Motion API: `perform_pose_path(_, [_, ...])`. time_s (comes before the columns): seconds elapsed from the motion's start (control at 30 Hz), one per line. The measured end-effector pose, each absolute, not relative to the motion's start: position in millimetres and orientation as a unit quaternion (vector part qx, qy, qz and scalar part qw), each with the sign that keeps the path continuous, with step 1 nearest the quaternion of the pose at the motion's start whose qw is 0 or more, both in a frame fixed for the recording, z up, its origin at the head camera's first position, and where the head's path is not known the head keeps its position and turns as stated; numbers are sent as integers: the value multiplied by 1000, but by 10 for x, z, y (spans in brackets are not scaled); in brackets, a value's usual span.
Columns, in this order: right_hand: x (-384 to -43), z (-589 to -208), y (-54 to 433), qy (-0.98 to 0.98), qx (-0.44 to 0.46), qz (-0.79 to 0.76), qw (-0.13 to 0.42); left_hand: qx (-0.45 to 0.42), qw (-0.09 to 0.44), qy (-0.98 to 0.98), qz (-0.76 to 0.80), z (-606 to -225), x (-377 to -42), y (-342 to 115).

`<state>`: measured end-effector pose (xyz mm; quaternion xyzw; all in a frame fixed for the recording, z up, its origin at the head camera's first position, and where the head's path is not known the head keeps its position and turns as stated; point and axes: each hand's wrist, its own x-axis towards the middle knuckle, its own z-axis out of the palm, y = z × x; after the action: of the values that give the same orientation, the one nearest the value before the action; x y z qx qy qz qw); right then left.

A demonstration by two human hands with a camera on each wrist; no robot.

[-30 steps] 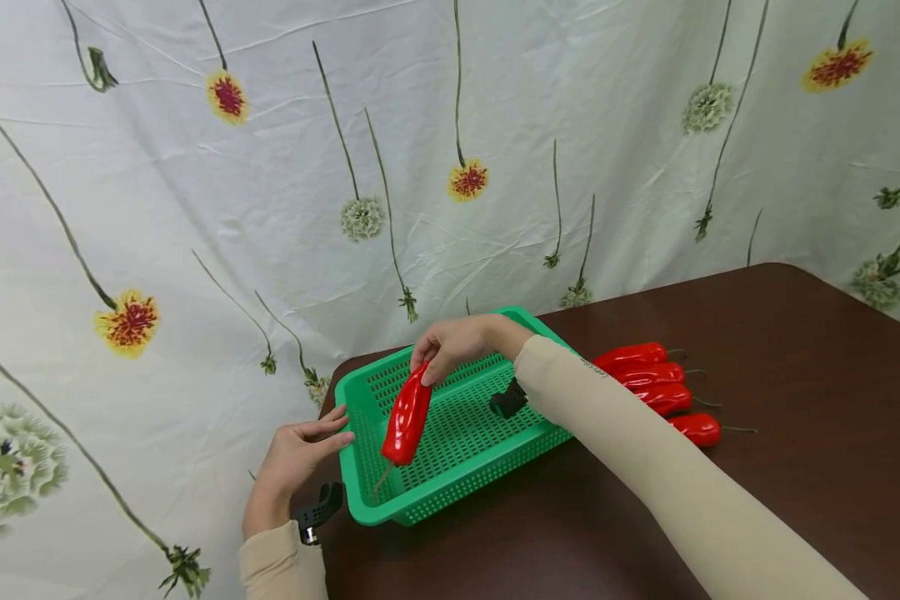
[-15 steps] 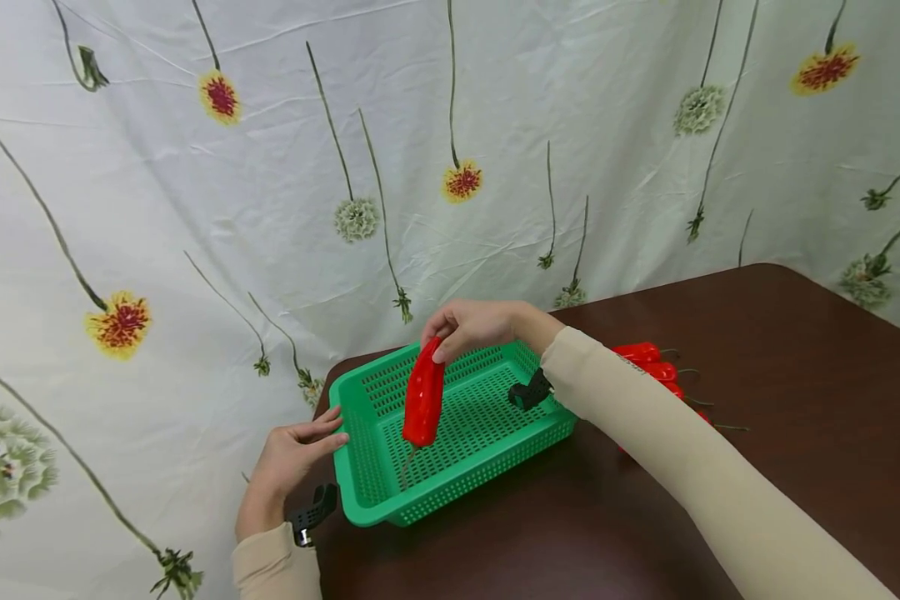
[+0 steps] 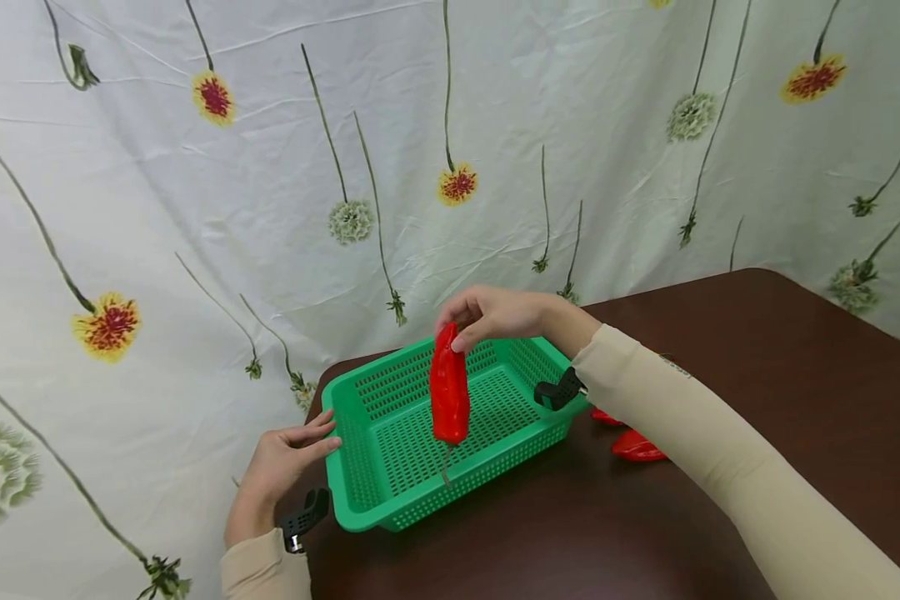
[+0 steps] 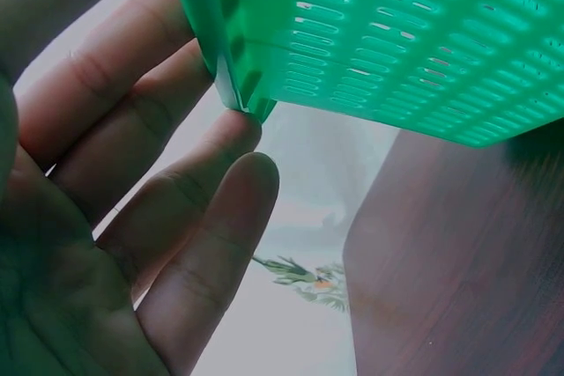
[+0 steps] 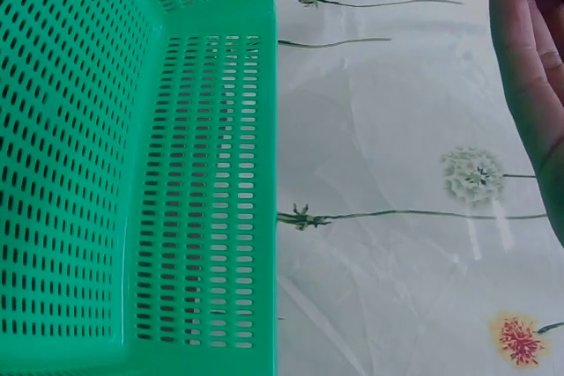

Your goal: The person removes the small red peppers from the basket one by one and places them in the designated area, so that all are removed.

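Note:
In the head view my right hand (image 3: 498,315) pinches a glossy red pepper (image 3: 450,387) by its tip between thumb and fingers. The pepper hangs over the green plastic basket (image 3: 375,518), its thin stem pointing down. Only a sliver of that hand (image 5: 533,77) shows at the right edge of the right wrist view. My left hand (image 3: 277,462) touches the basket's left rim. From the left wrist, its fairly straight fingers (image 4: 167,103) meet the outside of the rim. Through the basket's mouth its perforated floor shows.
Right of the basket, red peppers (image 3: 637,447) lie on the dark brown table (image 3: 780,358), partly hidden behind the right sleeve (image 3: 682,417). A white cloth with printed flowers (image 3: 457,183) hangs close behind the basket.
My right hand has lifted the pepper and carried it rightward, from the basket's left end toward its middle; it now hangs more upright. The left hand stays at the rim.

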<state>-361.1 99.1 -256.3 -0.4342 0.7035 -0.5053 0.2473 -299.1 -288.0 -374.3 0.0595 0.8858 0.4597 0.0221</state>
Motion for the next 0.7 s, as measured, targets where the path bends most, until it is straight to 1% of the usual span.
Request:
perform_pose_path(0.27, [-3509, -2571, 1187, 720, -425, -496, 232, 63, 21, 886, 458, -3762, -2997, -2900])
perform_pose_path(0.57, [-3413, -2598, 1326, 701, -462, -487, 242, 61, 23, 883, 465, -3781, -2998, -2897])
perform_pose_path(0.7, [-3334, -2612, 1357, 694, -454, -493, 263, 64, 21, 882, 466, -3767, -3002, -2899])
